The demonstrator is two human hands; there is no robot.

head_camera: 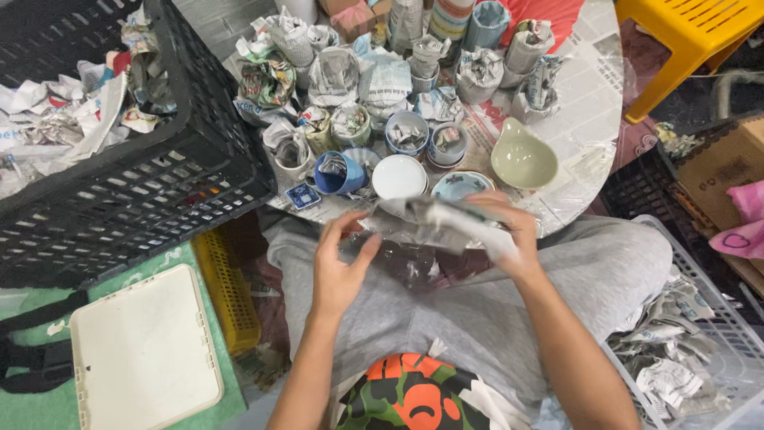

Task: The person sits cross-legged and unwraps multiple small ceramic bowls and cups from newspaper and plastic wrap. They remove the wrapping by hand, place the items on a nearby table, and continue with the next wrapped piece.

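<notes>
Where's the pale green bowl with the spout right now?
In the head view, the pale green bowl sits on the right part of the round table, just right of the blue-rimmed dish and beyond the right hand.
</notes>
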